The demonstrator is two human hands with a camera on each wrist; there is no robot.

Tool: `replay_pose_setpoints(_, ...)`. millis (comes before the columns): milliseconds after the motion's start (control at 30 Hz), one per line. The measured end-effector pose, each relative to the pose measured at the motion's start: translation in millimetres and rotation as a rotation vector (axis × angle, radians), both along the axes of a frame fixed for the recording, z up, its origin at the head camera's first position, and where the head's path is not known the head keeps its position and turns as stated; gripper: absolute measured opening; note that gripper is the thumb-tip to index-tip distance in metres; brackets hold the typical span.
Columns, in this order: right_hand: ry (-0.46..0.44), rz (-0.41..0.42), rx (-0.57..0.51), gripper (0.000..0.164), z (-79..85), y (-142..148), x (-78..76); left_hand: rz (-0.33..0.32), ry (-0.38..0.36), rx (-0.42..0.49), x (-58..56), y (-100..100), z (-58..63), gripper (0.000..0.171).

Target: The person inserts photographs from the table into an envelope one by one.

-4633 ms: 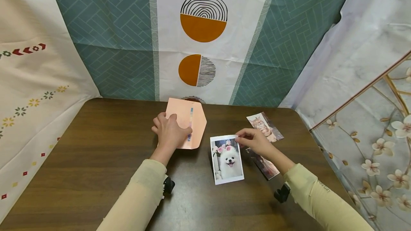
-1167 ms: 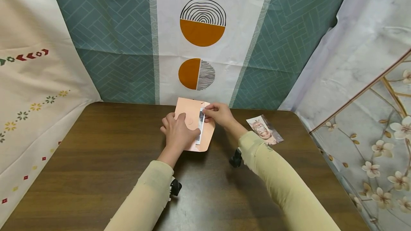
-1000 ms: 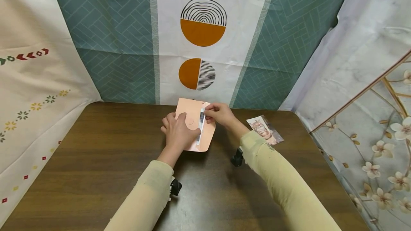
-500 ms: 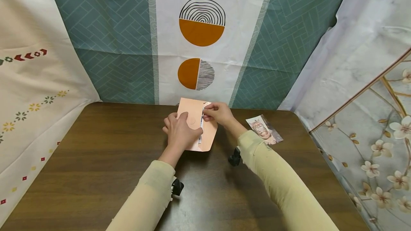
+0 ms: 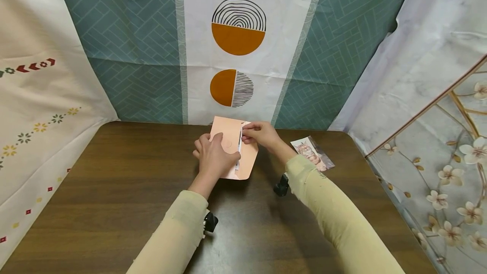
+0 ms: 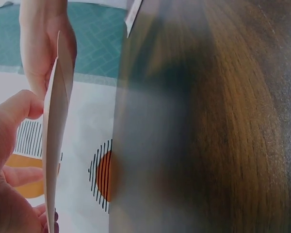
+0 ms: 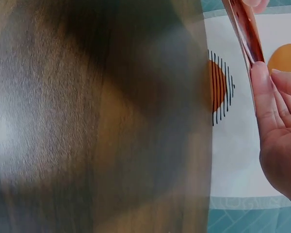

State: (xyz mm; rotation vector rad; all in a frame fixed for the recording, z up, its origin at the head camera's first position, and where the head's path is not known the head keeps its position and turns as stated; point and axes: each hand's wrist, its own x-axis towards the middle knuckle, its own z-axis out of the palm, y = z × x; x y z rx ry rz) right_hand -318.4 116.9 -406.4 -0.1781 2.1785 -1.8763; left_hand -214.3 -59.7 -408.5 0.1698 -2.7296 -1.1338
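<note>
Head view puts the peach envelope (image 5: 230, 138) in the left hand (image 5: 216, 155), raised above the brown table (image 5: 125, 189), with the thumb laid near its opening. The right hand (image 5: 261, 135) pinches the photo card (image 5: 239, 143), of which a slim strip shows at that opening, though the fingertips look too small to tell exactly where they bear. Both seem light and thin, the envelope probably easy to crease, the card stiffer and perhaps slick; edges look the best hold, off the printed face. Another photo (image 5: 313, 155) lies on the table, to the right.
</note>
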Motion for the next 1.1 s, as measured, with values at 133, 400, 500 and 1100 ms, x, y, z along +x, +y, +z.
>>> replay_pose_setpoints(133, 0.015, 0.004, 0.017, 0.026, 2.9, 4, 1.0, -0.004, -0.018, -0.012, 0.3, 1, -0.7, 0.077)
replay_pose_setpoints(400, 0.06, 0.017, 0.063, 0.03, 11.3, 20, 0.9, 0.013, -0.041, -0.044, -1.6, 2, -0.6, 0.072)
replay_pose_setpoints(500, 0.086, 0.029, 0.082, 0.03, 16.4, 33, 0.2, 0.021, -0.048, -0.053, -2.3, 0, -0.9, 0.07)
replay_pose_setpoints(1100, 0.225, 0.112, 0.567, 0.042, 6.8, 158, 28.4, 0.005, -0.084, -0.07, -3.2, -2, -3.3, 0.062)
